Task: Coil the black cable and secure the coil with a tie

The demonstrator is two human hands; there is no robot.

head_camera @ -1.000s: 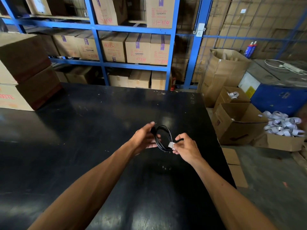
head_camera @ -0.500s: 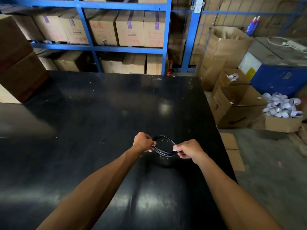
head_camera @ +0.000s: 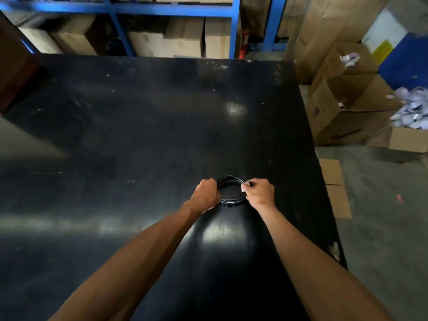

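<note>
The black cable (head_camera: 229, 179) is wound into a small round coil, held low over the black table (head_camera: 139, 126) near its right side. My left hand (head_camera: 206, 195) grips the coil's left side with the fingers closed. My right hand (head_camera: 259, 192) holds the coil's right side, and its fingertips pinch a small white tie (head_camera: 244, 185) against the strands. The parts of the coil inside both hands are hidden.
Open cardboard boxes (head_camera: 347, 107) stand on the floor past the table's right edge, one heaped with white rolls (head_camera: 412, 110). Flat cardboard pieces (head_camera: 335, 186) lie on the concrete floor. Blue shelving (head_camera: 162, 10) with cartons runs along the back. A brown box (head_camera: 16, 72) sits at the table's left.
The coil went from held upright above the table to lying nearly flat just over it. Both hands came down with it, and the view tilted downward.
</note>
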